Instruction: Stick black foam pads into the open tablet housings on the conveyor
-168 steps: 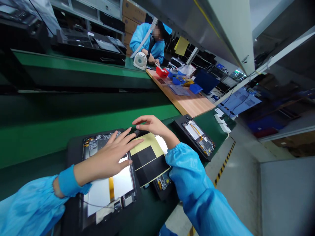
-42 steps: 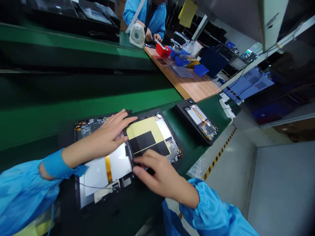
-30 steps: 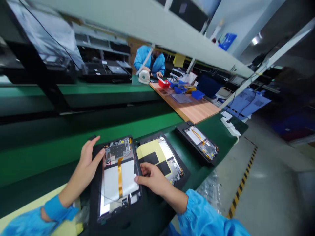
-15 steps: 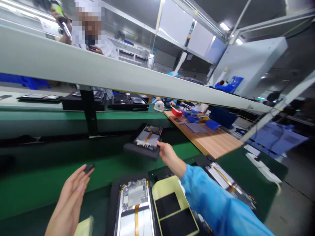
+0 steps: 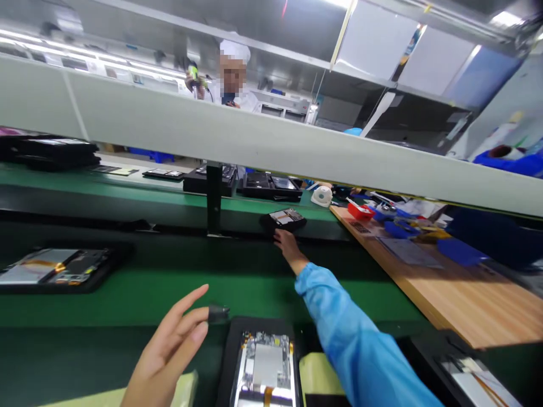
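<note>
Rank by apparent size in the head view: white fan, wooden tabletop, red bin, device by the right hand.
1. Wooden tabletop
2. Device by the right hand
3. White fan and red bin: too alike to rank

This place is an electronics workshop, of the factory kind. Along the long green work surface (image 5: 250, 282) there lie flat devices, already opened, for example the near device (image 5: 268, 364) and the left device (image 5: 46, 265), showing their circuit boards and orange ribbon cables. On the wooden board (image 5: 479, 299) to the right I see a red bin (image 5: 360, 212) and a blue bin (image 5: 460, 252). Behind the pale beam (image 5: 254, 138), a person (image 5: 251, 103) wears a white cap (image 5: 236, 50), under rows of strip lights (image 5: 114, 65).
</note>
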Demonstrator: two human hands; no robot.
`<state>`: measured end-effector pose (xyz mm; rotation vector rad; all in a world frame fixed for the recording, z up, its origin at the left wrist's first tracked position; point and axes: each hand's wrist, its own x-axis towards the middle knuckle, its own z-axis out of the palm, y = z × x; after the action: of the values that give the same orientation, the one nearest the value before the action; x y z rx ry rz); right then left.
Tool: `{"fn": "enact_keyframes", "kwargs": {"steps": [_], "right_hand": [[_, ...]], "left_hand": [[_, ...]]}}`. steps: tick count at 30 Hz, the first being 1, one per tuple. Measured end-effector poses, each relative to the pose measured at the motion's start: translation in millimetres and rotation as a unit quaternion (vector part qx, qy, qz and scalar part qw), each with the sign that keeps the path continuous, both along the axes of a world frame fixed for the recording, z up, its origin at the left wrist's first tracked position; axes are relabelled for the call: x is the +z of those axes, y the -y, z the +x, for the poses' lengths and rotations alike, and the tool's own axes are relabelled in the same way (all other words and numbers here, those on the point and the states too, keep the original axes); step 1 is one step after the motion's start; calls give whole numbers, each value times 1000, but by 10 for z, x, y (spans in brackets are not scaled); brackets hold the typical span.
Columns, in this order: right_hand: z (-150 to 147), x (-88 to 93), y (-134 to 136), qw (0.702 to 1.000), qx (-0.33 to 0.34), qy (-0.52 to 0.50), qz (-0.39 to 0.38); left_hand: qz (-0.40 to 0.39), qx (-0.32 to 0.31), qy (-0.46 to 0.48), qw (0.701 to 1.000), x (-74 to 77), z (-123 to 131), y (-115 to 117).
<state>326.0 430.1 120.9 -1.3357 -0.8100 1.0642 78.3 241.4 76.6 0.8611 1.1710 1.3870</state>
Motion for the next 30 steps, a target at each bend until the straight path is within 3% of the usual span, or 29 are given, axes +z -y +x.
{"fn": "enact_keyframes", "kwargs": {"steps": [3, 6, 8, 12, 18, 25, 30], "right_hand": [[-120, 75, 629, 974, 217, -26, -68], [-208, 216, 1369, 902, 420, -61, -73], [-251, 298, 1793, 870, 484, -75, -55], [-318, 328, 2369, 885, 458, -77, -33], [-418, 165, 2907, 906, 400, -129, -45], [-490, 156, 3217, 920, 356, -157, -43], [-503, 214, 3323, 949, 311, -53, 16]], "left_hand": [[23, -21, 17, 999, -4, 2, 135], [67, -67, 54, 994, -9, 8, 317], [92, -73, 78, 990, 32, 38, 477], [103, -51, 101, 988, 167, 112, 803], [95, -52, 88, 990, 220, 114, 1113], [123, -33, 50, 991, 246, 121, 1316], [121, -1, 26, 992, 153, 191, 1408]]}}
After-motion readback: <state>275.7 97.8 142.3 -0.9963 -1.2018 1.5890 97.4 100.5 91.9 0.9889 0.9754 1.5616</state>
